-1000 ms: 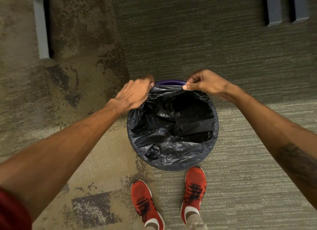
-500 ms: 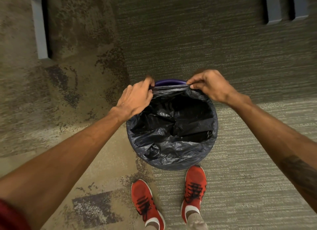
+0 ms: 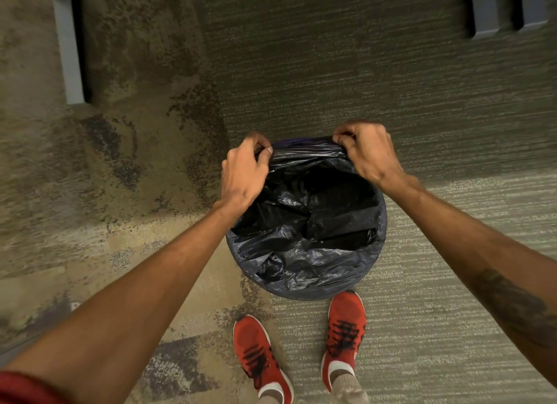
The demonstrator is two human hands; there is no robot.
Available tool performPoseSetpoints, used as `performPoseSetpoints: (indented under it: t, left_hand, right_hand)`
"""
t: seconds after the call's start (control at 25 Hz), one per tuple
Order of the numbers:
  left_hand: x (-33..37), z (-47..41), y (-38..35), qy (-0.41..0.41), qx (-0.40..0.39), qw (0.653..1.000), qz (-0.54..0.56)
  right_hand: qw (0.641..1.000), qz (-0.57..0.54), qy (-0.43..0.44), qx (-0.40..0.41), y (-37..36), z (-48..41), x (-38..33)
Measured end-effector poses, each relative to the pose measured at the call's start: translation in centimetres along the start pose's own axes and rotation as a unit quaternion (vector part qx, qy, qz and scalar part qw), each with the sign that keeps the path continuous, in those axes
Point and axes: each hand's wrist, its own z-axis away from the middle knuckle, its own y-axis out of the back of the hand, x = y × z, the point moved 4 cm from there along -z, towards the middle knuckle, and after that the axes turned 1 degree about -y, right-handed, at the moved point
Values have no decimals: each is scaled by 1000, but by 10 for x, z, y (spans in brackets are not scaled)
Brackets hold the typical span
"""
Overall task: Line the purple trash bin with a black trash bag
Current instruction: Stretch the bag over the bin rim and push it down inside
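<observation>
At frame centre, our left hand (image 3: 241,177) and right hand (image 3: 369,155) pinch the black trash bag (image 3: 304,223); we should stretch it evenly over the purple trash bin (image 3: 297,140)

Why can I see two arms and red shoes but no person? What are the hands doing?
The camera sits on the person's head and looks down, so you see what they see. On the carpet stands a purple trash bin, nearly covered by a black trash bag. The left hand and the right hand each pinch the bag's far edge, at the last strip of purple rim. The red shoes are the person's own feet, just behind the bin.
</observation>
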Motion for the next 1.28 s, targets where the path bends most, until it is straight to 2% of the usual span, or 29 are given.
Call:
performPoseSetpoints:
  t: [0.2,0.28,0.4,0.48,0.56,0.68,0.84,0.92,1.04,1.12,1.2,1.28]
  left_hand:
    - [3,-14,-9,88,-54,989,107]
    - [-2,-22,-11,149,-79,976,139]
    - [-9,-28,-11,235,-107,942,216]
    - [-12,-30,-11,292,-141,912,251]
    - [-19,-33,-10,339,-184,882,272]
    - [-39,-32,-8,365,-250,854,274]
    - [-64,-22,-12,416,-299,790,336]
    - [-69,-24,-19,417,-308,791,326]
    - [-72,-28,-24,411,-290,827,252]
    - [-74,-27,-24,392,-268,841,260]
    - [-78,-15,-21,377,-271,818,340]
    - [-89,9,-17,371,-287,780,415]
  right_hand:
    - [996,-31,-84,-23,-13,-10,9]
    - [981,-105,-147,-67,-20,-17,12]
    - [906,-261,-304,-135,-30,-17,23]
    - [875,-273,-359,-175,-32,-15,27]
    - [867,-274,-371,-190,-33,-15,29]
    - [851,-296,-382,-205,-36,-15,31]
    - [837,-319,-384,-224,-42,-14,34]
    - [842,-323,-372,-222,-44,-15,35]
    - [846,-342,-356,-200,-46,-17,36]
    - [848,-359,-344,-185,-43,-14,41]
    - [838,-379,-339,-197,-37,1,49]
    - [793,-441,-362,-213,-31,30,61]
